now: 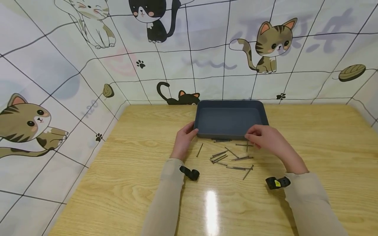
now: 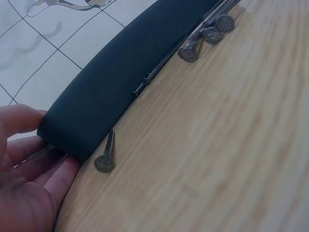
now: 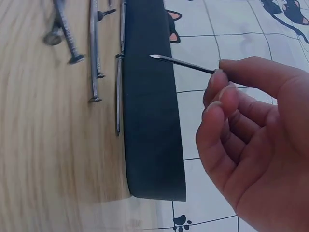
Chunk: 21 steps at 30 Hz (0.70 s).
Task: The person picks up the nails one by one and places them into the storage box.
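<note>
A shallow dark blue tray (image 1: 231, 119) stands toward the back of the table. At its front left corner my left hand (image 1: 182, 141) grips the tray, thumb by the rim and fingers along the side. My right hand (image 1: 273, 141) is at the front right of the tray and pinches a nail (image 3: 186, 64) between thumb and fingertips. That nail's point sticks out free, in front of the tray's wall (image 3: 152, 121) in the right wrist view. Several loose nails (image 1: 219, 158) lie scattered before the tray, some of them (image 1: 222, 141) close along its front wall.
The wooden table (image 1: 124, 183) reaches back to a fabric backdrop (image 1: 206, 65) with a grid and cartoon cats. A single nail (image 2: 107, 154) lies near the left hand. Each wrist carries a black strap (image 1: 190, 173).
</note>
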{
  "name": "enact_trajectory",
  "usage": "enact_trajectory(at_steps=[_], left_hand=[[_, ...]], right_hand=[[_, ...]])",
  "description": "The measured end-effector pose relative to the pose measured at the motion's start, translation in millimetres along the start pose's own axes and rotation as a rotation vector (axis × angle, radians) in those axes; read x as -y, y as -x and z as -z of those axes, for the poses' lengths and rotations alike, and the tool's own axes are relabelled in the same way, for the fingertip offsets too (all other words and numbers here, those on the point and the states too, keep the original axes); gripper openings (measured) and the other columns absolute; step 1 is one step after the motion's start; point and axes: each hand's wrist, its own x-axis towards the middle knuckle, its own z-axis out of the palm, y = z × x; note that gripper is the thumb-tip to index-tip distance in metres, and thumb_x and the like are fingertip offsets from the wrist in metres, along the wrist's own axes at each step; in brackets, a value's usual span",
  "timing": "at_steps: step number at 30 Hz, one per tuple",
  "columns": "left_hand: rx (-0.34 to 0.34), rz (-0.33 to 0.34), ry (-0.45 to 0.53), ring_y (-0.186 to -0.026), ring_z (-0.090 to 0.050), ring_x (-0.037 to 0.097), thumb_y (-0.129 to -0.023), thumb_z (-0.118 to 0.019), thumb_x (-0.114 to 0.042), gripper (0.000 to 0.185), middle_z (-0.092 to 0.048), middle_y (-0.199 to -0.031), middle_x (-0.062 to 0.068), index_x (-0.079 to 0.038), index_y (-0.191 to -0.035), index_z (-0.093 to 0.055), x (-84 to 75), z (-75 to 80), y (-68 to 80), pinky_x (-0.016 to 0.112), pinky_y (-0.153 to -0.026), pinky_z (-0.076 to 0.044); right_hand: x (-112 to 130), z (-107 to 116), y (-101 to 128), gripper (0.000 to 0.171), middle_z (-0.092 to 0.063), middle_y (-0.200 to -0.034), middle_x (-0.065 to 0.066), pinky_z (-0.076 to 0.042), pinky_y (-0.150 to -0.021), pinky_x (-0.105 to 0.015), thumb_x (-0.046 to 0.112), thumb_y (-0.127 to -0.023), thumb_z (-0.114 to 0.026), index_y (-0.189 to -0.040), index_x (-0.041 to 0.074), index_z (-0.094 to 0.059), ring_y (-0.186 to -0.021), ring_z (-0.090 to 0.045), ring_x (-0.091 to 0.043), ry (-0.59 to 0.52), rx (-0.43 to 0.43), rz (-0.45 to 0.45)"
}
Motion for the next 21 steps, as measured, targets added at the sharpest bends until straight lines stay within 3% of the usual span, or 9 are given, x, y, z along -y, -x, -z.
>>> enact_trajectory(at_steps=[7,15,21], left_hand=[[-0.006,-0.01,0.016,-0.116,-0.044,0.012,-0.086,-0.057,-0.021,0.043,-0.05,-0.127,-0.001,-0.014,-0.128,-0.05,1.7,-1.4,-1.4,0.032,-0.094,-0.035],[-0.014,-0.004,0.023,-0.115,-0.044,0.008,-0.086,-0.057,-0.021,0.042,-0.051,-0.126,-0.003,-0.016,-0.128,-0.051,2.7,-4.5,-1.9,0.03,-0.093,-0.036],[-0.018,-0.001,0.018,-0.115,-0.044,0.008,-0.086,-0.057,-0.022,0.043,-0.05,-0.126,-0.004,-0.016,-0.128,-0.051,2.2,-2.2,-1.3,0.03,-0.093,-0.036]], right_hand=[[6.2,5.4,-2.3,0.036,-0.059,-0.077,-0.014,-0.044,-0.06,-0.037,0.037,-0.089,-0.05,-0.104,0.005,-0.056,-0.063,-0.053,-0.033,-0.151,-0.052,0.027],[0.0,8.1,-11.7,0.042,-0.062,-0.085,-0.011,-0.047,-0.063,-0.034,0.039,-0.088,-0.049,-0.111,0.005,-0.055,-0.068,-0.057,-0.026,-0.29,-0.17,0.021],[-1.8,9.2,-20.4,0.046,-0.062,-0.09,-0.011,-0.047,-0.07,-0.033,0.042,-0.087,-0.049,-0.115,0.006,-0.053,-0.073,-0.059,-0.028,-0.395,-0.196,0.009]])
